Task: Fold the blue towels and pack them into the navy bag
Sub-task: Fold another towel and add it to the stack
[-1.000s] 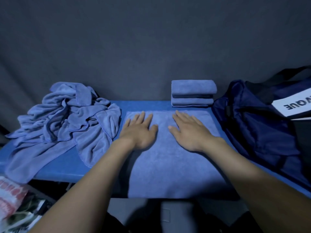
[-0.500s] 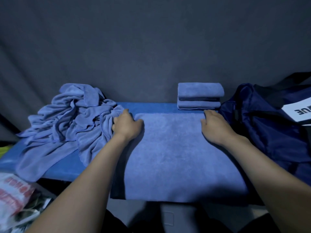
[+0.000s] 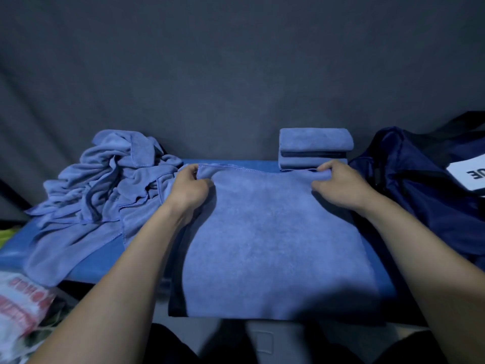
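Note:
A blue towel lies spread flat on the blue table in front of me. My left hand pinches its far left corner and my right hand pinches its far right corner, both corners lifted slightly. Behind the right hand stands a stack of folded blue towels. A heap of crumpled blue towels lies at the left. The navy bag slumps at the right edge of the table.
A white label with black letters lies on the navy bag. Printed packaging sits below the table's left front corner. A dark grey fabric backdrop rises right behind the table.
Both hands went from lying flat in the towel's middle outward to its far corners, and now their fingers pinch and lift those corners.

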